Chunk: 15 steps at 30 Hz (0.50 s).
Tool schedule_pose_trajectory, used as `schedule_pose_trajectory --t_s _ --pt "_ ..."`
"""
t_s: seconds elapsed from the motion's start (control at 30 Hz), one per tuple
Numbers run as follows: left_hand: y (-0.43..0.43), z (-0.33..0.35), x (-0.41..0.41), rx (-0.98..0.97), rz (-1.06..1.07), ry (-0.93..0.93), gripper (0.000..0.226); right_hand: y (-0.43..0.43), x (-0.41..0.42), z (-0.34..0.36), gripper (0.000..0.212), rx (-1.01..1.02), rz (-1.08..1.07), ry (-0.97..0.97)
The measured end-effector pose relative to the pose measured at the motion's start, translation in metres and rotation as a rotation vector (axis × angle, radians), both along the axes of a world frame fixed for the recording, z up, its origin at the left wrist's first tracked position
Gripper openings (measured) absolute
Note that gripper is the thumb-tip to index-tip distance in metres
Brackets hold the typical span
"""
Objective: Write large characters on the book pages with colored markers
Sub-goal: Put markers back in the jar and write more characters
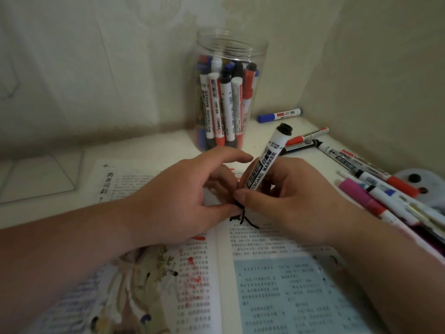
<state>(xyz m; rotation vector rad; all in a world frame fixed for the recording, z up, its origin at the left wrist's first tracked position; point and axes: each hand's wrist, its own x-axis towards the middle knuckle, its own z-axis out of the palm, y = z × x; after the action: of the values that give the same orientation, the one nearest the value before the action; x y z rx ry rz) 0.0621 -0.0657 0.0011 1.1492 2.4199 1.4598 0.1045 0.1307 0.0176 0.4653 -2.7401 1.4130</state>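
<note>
Right hand (284, 201) pinches black marker (265, 162) low on barrel, tip down on book (277, 285), right page by gutter | left hand (173, 196) loose, fingers pressing page beside tip | marker likely light, stiff, slick plastic: low grip suits | pages thin, need pinning

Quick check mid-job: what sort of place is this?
Likely a home desk in a wall corner, used for study: an open printed book, a clear jar of whiteboard markers, loose markers beside it.
</note>
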Motion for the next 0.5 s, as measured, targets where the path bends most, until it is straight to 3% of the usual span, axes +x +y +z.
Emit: schedule_pose_trajectory --t_s 0.17,0.3,0.4,0.5 --pt "-0.0004 0.0014 -0.0006 0.014 0.003 -0.056 0.082 -0.0005 0.0012 0.0039 0.015 -0.050 -0.035 0.188" --pt "-0.0003 -0.0003 -0.0003 0.012 0.002 -0.049 0.083 -0.0003 0.0011 0.0030 0.047 -0.327 -0.097 0.367" --pt "-0.0011 -0.0009 -0.0011 -0.001 0.005 -0.037 0.083 -0.0030 0.0022 0.0015 0.070 -0.273 -0.065 0.475" --pt "-0.0013 -0.0011 -0.0010 -0.009 0.007 -0.029 0.082 -0.0037 0.0006 0.0000 0.067 -0.162 -0.031 0.527"
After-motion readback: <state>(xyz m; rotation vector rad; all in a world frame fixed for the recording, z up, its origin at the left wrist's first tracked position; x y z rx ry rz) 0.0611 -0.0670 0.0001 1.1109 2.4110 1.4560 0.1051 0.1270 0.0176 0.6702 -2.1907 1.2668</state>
